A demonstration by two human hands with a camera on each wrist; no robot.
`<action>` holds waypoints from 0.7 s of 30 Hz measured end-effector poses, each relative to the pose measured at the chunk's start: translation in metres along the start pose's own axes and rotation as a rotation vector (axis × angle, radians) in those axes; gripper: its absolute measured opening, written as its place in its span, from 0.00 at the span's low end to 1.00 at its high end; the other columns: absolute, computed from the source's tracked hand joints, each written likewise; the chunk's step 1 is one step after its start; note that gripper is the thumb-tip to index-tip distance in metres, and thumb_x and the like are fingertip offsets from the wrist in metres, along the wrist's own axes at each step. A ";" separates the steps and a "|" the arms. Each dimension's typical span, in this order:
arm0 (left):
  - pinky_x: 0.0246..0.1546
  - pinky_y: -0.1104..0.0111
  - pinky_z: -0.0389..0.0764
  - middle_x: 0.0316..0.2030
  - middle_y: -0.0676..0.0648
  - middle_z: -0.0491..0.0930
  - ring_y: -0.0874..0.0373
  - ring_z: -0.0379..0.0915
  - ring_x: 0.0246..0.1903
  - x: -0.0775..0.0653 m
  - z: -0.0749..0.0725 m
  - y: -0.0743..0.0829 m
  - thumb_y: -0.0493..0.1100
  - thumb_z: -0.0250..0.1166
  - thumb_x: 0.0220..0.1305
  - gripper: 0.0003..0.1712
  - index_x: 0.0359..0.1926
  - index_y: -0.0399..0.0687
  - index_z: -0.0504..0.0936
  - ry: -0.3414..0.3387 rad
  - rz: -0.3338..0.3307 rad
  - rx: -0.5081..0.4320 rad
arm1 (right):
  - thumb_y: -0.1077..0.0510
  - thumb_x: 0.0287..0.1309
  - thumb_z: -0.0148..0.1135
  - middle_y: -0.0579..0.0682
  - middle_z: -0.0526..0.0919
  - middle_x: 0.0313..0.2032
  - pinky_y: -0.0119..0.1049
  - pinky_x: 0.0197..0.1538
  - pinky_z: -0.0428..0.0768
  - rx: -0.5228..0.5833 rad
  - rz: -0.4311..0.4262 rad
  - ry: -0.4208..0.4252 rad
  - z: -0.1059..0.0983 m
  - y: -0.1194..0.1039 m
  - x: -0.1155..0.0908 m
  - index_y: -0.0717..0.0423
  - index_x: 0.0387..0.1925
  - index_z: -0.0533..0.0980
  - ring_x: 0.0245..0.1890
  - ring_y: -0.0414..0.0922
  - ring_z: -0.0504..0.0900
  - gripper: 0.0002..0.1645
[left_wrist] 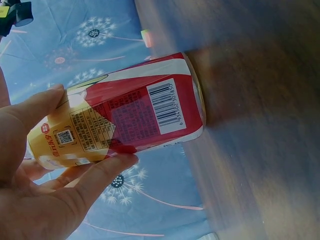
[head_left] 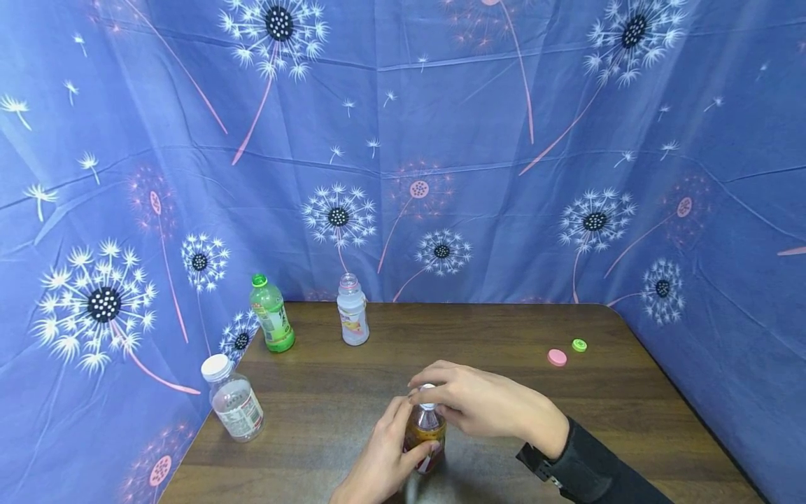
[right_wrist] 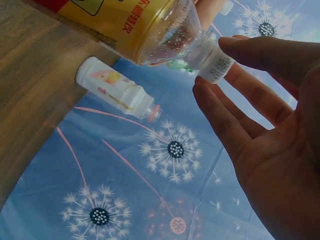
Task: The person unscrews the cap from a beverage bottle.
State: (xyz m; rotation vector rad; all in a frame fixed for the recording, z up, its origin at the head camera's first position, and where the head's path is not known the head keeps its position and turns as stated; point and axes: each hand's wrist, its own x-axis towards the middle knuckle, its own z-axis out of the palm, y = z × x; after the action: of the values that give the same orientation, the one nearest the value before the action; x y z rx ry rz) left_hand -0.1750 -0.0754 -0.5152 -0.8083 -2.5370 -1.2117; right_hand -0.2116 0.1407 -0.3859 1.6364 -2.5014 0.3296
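Observation:
A clear bottle (head_left: 431, 435) with a red and yellow label stands upright near the front middle of the table. My left hand (head_left: 385, 448) grips it around its body, thumb on one side and fingers on the other. In the left wrist view, the label (left_wrist: 127, 114) shows a barcode and small print, with the bottle's base at the tabletop. From above, my right hand (head_left: 481, 400) pinches the white cap (right_wrist: 218, 65) between thumb and fingers. The cap sits on the bottle's neck. In the head view the fingers partly hide it.
A green bottle (head_left: 273, 315) and an uncapped white bottle (head_left: 353, 315) stand at the back left. A clear jar with a white lid (head_left: 238, 409) is at the left edge. Pink (head_left: 557, 358) and green (head_left: 579, 345) caps lie at the right of the wooden table (head_left: 302, 434). Blue cloth (head_left: 466, 175) hangs around it.

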 end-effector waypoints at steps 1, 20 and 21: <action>0.49 0.68 0.85 0.60 0.53 0.73 0.62 0.77 0.53 0.000 0.000 0.000 0.51 0.74 0.67 0.37 0.71 0.52 0.69 0.004 0.004 0.003 | 0.64 0.69 0.66 0.44 0.82 0.62 0.35 0.59 0.84 -0.002 0.003 -0.004 0.001 0.000 0.000 0.43 0.60 0.82 0.64 0.40 0.78 0.22; 0.46 0.68 0.86 0.61 0.53 0.74 0.62 0.77 0.52 -0.001 -0.002 0.001 0.51 0.74 0.66 0.42 0.76 0.57 0.65 0.007 -0.005 0.001 | 0.54 0.68 0.71 0.40 0.82 0.39 0.26 0.42 0.80 -0.125 0.048 0.046 0.005 -0.002 0.011 0.48 0.50 0.87 0.39 0.33 0.78 0.11; 0.46 0.68 0.86 0.61 0.52 0.74 0.62 0.77 0.52 0.000 -0.002 0.001 0.51 0.74 0.66 0.44 0.77 0.56 0.64 0.007 -0.007 0.001 | 0.54 0.68 0.71 0.39 0.81 0.36 0.26 0.39 0.79 -0.136 0.059 0.050 0.006 -0.003 0.012 0.47 0.49 0.88 0.36 0.33 0.76 0.10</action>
State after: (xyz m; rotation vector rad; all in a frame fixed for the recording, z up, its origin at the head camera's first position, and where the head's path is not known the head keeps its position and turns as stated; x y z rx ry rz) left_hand -0.1740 -0.0764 -0.5134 -0.7943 -2.5368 -1.2132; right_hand -0.2132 0.1273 -0.3881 1.4876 -2.4799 0.1990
